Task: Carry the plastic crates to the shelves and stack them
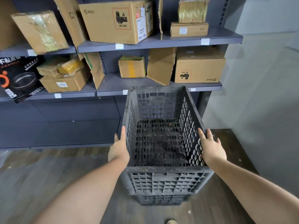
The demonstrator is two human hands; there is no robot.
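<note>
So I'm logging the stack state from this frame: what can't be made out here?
- How many crates sit under the top black plastic crate: its own body hides them; only a lower rim shows.
- Whether the left hand and right hand grip or just rest: fingers outside the walls are hidden.
- Small orange speck inside: too small.
- Object at bottom edge: cut off.
</note>
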